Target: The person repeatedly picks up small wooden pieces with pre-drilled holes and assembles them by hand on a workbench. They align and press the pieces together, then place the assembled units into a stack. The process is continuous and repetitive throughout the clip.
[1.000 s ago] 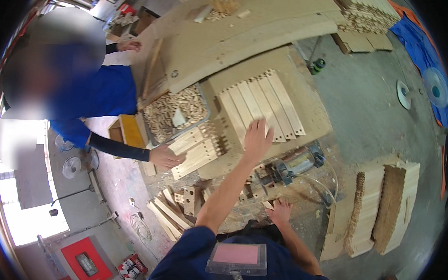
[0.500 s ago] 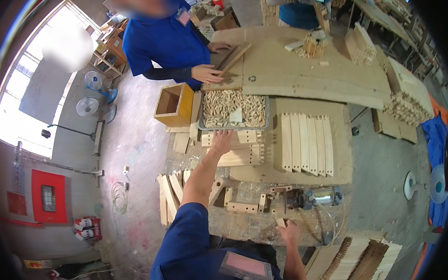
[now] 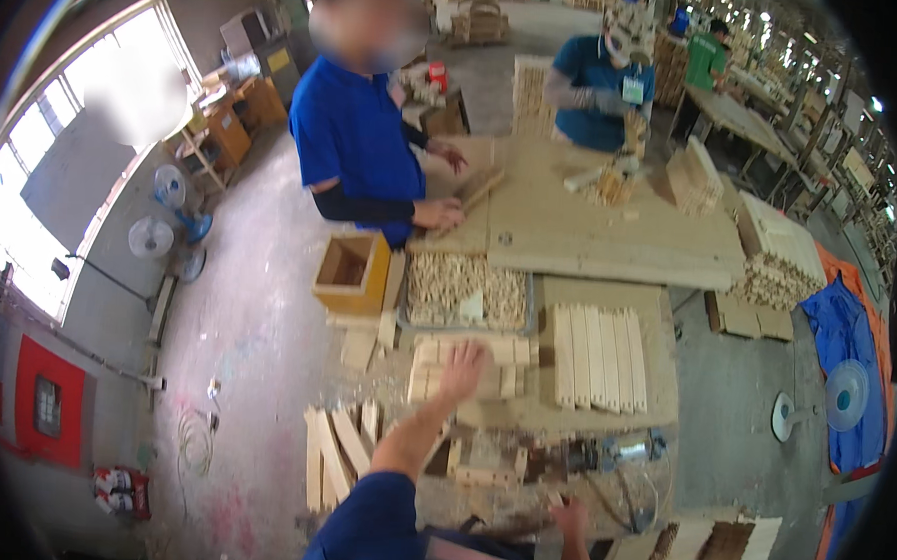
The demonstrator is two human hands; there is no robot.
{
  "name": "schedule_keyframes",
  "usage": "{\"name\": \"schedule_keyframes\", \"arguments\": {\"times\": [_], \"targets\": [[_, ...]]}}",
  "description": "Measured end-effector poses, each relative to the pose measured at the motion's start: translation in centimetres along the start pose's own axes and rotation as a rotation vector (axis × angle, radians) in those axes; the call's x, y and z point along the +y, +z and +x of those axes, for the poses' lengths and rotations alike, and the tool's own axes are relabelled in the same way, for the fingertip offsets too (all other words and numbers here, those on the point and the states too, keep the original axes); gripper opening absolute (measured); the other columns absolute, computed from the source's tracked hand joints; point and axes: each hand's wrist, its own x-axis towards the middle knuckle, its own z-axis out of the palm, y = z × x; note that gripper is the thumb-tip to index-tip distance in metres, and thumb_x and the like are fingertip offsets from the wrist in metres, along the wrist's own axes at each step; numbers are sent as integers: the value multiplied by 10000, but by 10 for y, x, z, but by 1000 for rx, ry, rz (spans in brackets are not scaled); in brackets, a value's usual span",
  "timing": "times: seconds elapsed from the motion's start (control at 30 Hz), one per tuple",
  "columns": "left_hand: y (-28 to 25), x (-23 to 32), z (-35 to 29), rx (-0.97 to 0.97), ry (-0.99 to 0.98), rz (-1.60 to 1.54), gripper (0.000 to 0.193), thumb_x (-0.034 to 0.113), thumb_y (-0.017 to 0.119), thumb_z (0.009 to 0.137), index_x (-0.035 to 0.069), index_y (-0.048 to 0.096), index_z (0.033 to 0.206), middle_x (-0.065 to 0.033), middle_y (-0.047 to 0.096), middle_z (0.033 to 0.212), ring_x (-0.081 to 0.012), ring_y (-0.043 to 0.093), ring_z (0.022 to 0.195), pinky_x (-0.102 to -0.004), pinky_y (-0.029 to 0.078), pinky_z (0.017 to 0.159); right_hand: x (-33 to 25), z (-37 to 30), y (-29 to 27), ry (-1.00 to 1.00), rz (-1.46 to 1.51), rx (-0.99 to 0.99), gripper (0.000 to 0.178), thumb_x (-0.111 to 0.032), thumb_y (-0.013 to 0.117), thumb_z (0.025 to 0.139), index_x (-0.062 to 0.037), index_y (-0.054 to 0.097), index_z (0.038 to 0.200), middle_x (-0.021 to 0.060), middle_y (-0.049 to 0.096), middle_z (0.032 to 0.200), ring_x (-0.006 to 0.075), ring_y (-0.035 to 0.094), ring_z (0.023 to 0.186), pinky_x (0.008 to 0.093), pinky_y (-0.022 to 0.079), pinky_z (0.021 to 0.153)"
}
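Observation:
My left hand [image 3: 467, 367] reaches over a low stack of pale wooden slats [image 3: 431, 353], its fingers stretched forward and slightly blurred. Whether its fingertips press on the top slat I cannot tell. Just beyond the stack is a grey tray [image 3: 531, 304] filled with small wooden dowels [image 3: 458, 285]. My right hand [image 3: 571, 518] is low at the bench's near edge, fingers closed round a small pale wooden piece [image 3: 556, 499], mostly hidden. A metal clamping device [image 3: 611, 453] and a wooden jig [image 3: 485, 476] with drilled blocks stand just beyond it.
Drilled slats [image 3: 599, 357] lie in a row at right. A yellow-sided wooden box [image 3: 370, 287] stands left of the tray, loose boards [image 3: 333, 459] nearer. Across the cardboard-covered table, a co-worker in blue [image 3: 360, 136] handles a wooden strip [image 3: 480, 189]; another person [image 3: 592, 96] works farther back.
The head view has tilted up, showing more of the hall. My left hand has shifted rightward over the slats from near the tray's front edge. My right hand stays low, holding the small piece.

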Motion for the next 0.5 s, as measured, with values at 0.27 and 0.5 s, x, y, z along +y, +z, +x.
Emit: {"name": "schedule_keyframes", "arguments": {"times": [0.27,0.5], "targets": [[-20,-12,-16,-176,-117,-162,239,127,605,821,87,615,1056,-103,527,1189,-296,488,1165,-484,368,1007,-37,6,-8,234,-72,-264,538,-327,852,701,9,695,1092,165,722,1053,329,702,941,475,557,837],[-45,18,-30,-228,159,-573,297,157,564,904,93,608,1190,-173,606,1143,-372,602,1081,-449,484,948,-37,-2,-3,197,-51,-220,616,-354,847,689,0,672,1162,179,715,1078,336,689,999,467,545,863]]}}
